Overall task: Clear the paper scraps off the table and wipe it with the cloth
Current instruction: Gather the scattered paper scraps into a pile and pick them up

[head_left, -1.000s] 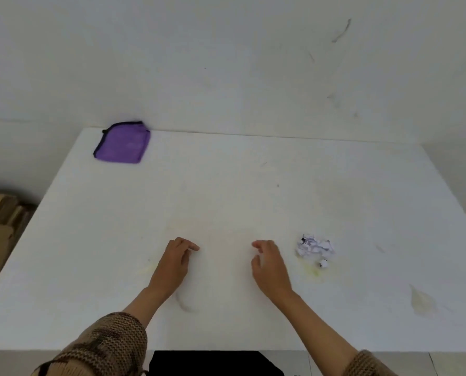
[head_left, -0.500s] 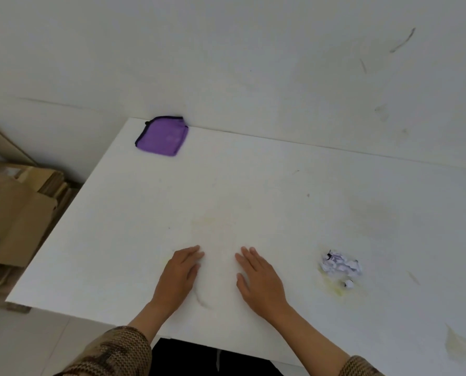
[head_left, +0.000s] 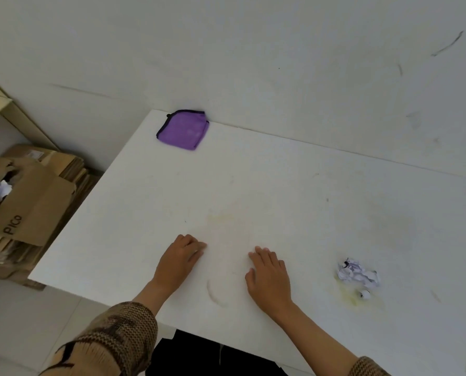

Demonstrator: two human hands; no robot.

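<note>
Left hand and right hand resting on the worktop, fingers lying relaxed, gripping nothing, crumpled paper scrap sitting near the right hand, purple cloth lying at the far corner

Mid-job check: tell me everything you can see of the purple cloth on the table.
The purple cloth is folded into a rough square, with dark edging along its far and left sides, and looks like soft microfibre. It lies flat at the far left corner of the white table, its far edge at or close to the wall. Nothing rests on it.
</note>
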